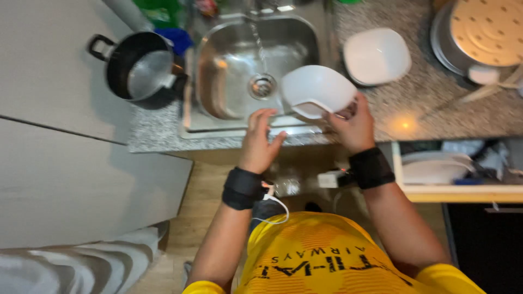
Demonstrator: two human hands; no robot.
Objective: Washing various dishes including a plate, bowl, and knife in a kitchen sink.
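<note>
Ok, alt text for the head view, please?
Seen from above, a person's right hand holds a white bowl at the edge of a steel sink, the left hand open beside it. A black pot sits left, a white dish right.

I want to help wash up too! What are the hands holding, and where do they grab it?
The right hand holds a white bowl by its near rim. The left hand holds nothing.

White bowl (317,90), black pot (136,66), speckled grey counter (430,103), yellow shirt (321,256)
</note>
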